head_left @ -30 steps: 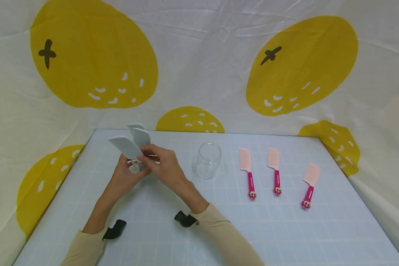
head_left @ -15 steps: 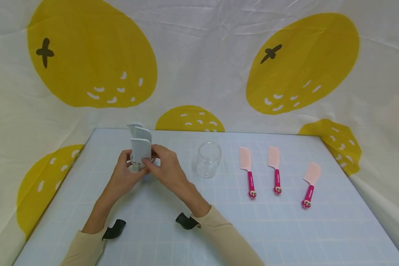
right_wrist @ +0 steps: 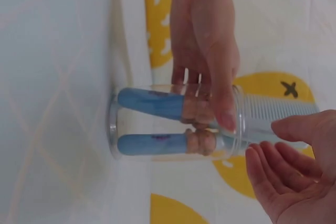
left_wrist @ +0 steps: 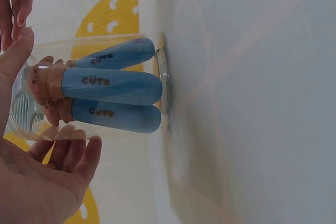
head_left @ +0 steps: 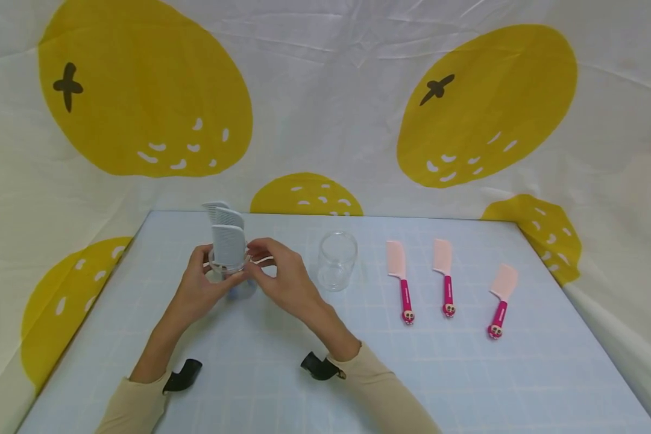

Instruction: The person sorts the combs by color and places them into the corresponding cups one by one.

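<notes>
Three pale combs (head_left: 229, 244) with blue handles (left_wrist: 113, 86) stand in a clear glass jar (right_wrist: 152, 121), handles down and toothed ends above the rim. The left hand (head_left: 199, 289) curls its fingers and thumb round the jar's upper part; in the right wrist view the left hand (right_wrist: 207, 40) has its thumb on the glass. At the rim's right side is the right hand (head_left: 284, 278), its fingers loosely bent beside the jar. The right wrist view shows the right hand (right_wrist: 294, 169) with thumb and fingers apart near the combs, holding nothing; whether it touches the rim is unclear.
A second clear glass jar (head_left: 337, 262) stands right of the hands. Farther right, three pink combs (head_left: 396, 259) with magenta handles lie spaced apart on the pale blue table (head_left: 282, 386). A white cloth with yellow shapes hangs behind.
The front comb has gone from leaning left to upright in the jar. The right hand has let go of it and moved slightly right. The left hand stays round the jar.
</notes>
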